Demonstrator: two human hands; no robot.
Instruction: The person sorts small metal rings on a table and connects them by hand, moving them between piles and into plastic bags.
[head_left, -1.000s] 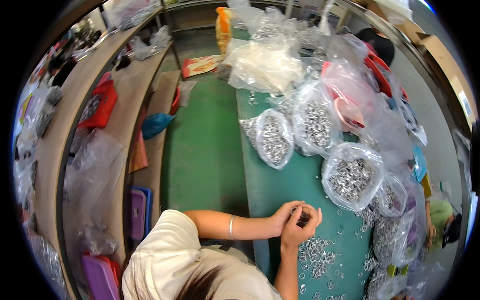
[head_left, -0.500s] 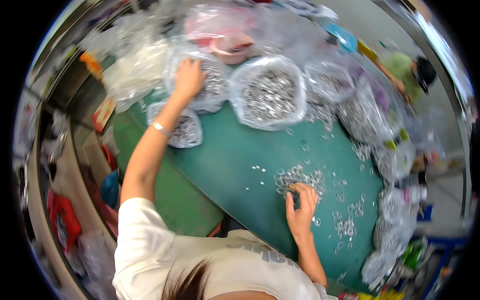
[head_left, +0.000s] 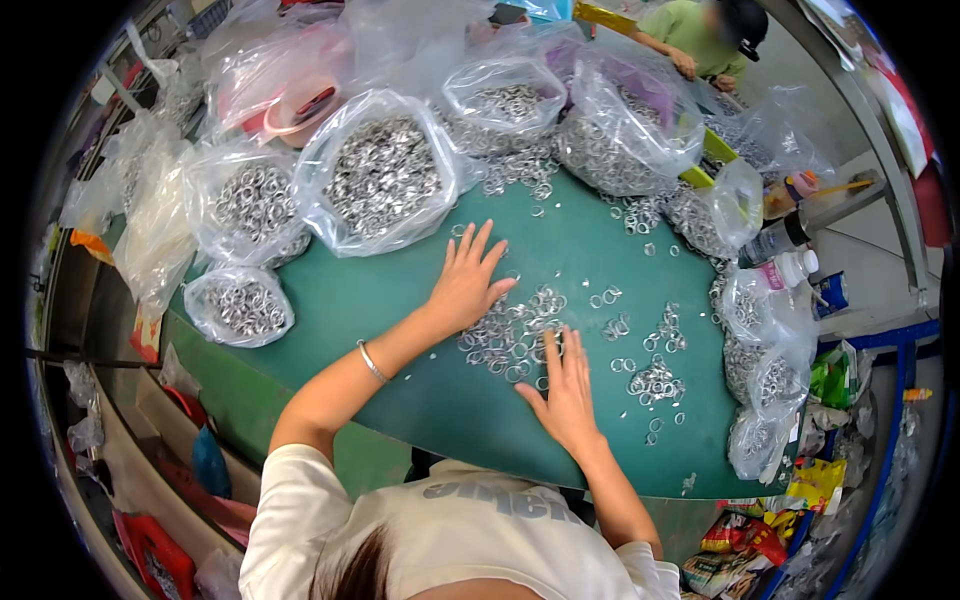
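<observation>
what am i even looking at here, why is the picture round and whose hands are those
A person wears a wide fisheye camera on the head, looking down, so straight edges bend and the picture looks round. The two bare hands are that person's own. The left hand and right hand lie flat, fingers spread, on a loose pile of small metal rings on a green table; neither grips anything. Clear plastic bags of rings stand along the far side. Another person works at the far end.
</observation>
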